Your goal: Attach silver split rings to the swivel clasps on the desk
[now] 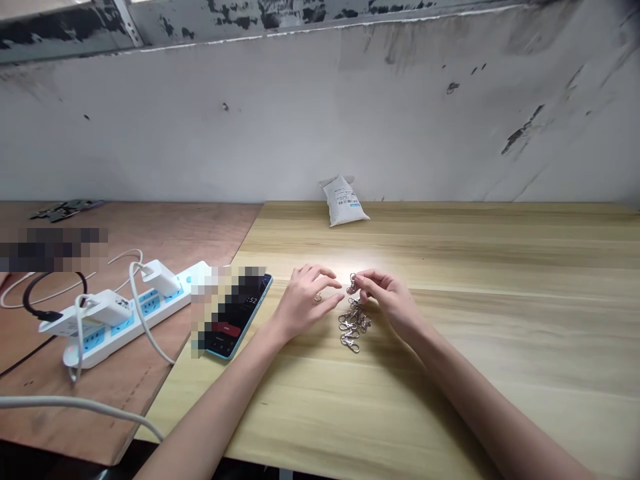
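Observation:
Several silver metal lobster clasps (350, 330) lie in a loose pile on the light wood table, between my two hands. My right hand (387, 293) pinches one lobster clasp (353, 283) between thumb and fingertips, just above the far end of the pile. To the left, my left hand (307, 297) is open, its thumb and fingers apart and pointing toward the held clasp. Under its fingers a small metal ring (318, 297) shows in part; whether the hand touches it I cannot tell.
Left of my left hand lies a phone (240, 320), its screen lit. Beyond it is a white power strip (145, 310) with plugged-in chargers and a loose white cable (90, 403). A white labelled packet (345, 201) rests near the wall (280, 133).

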Available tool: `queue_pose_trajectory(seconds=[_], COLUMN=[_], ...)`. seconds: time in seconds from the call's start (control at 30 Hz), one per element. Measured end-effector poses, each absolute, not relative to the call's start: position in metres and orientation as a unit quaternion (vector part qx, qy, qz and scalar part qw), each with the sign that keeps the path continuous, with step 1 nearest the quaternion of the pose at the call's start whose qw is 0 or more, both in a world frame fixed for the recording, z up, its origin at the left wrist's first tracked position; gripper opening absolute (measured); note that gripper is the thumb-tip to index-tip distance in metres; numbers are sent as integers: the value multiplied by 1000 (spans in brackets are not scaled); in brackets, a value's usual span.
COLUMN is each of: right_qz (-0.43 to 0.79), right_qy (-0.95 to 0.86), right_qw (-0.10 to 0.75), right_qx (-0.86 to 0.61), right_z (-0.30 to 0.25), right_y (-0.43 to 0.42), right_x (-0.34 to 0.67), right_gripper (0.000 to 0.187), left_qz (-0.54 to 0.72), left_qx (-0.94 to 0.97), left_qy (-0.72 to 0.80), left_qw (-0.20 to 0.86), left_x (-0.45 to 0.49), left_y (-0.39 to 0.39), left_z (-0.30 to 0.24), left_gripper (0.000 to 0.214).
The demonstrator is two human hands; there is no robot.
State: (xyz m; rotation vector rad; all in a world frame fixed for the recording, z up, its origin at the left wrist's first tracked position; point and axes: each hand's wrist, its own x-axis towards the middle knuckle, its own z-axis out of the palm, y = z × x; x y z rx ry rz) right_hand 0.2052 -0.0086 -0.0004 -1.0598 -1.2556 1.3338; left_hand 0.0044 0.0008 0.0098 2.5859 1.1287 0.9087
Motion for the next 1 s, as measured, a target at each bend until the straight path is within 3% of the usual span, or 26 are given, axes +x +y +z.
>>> queue_pose_trajectory(seconds=[0.43,0.83,1.0], right_qz=[578,506,498], right_qy=[-433,-535,-551], right_qw=[531,529,523], right_qx=[-443,-421,-419], right_z=[-1,-4,-5], right_y=[-18,-21,-22], right_x=[189,184,184], right_gripper=[33,25,24], left_qz=[340,388,386], left_qx=[860,781,765], left_qy=[377,412,420], left_qw=[50,264,298], left_x=[9,14,14], left_y=[-2,-3,-2], left_z=[9,12,13], left_gripper=[11,7,7])
